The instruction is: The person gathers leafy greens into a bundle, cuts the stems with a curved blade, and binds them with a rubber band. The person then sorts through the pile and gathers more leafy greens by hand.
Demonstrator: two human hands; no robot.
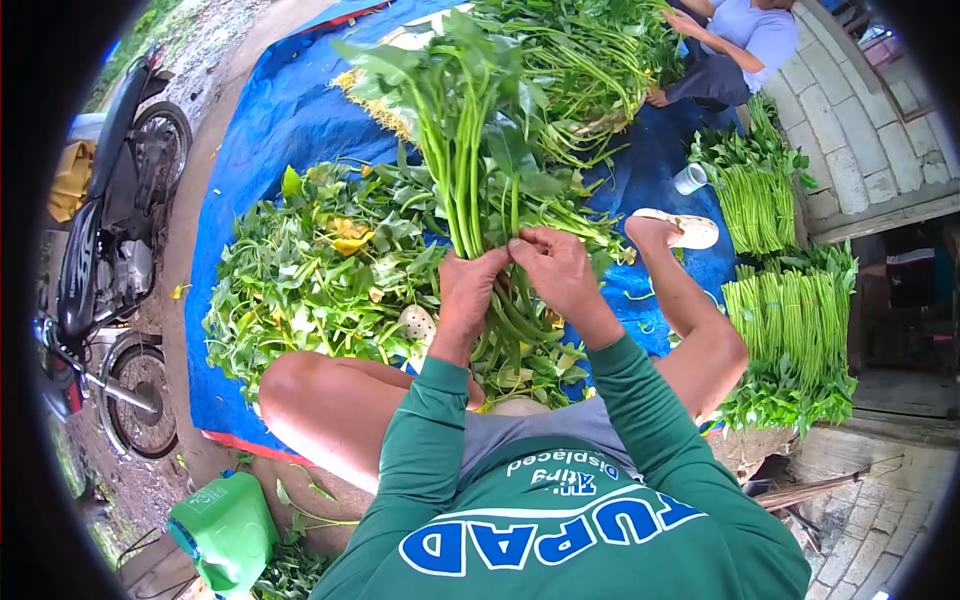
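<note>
My left hand [467,293] is closed around the lower stems of an upright bunch of long green stems [462,165] with leaves at the top. Right beside it, my right hand [556,272] pinches a single stem [514,208] between thumb and fingers at the bunch's right side. Some leaves hang below both hands. Under and left of them, a heap of loose leaves [300,270], partly yellow, lies on the blue tarp [290,110]. Behind the bunch, more long stems [600,60] are piled on the tarp.
Tied bundles of stems [790,320] stand at the right, near a white cup [690,179]. Another person [745,40] sits at the top right. A motorcycle [110,240] is at the left, a green jug [225,530] at the lower left. My bent legs flank the work.
</note>
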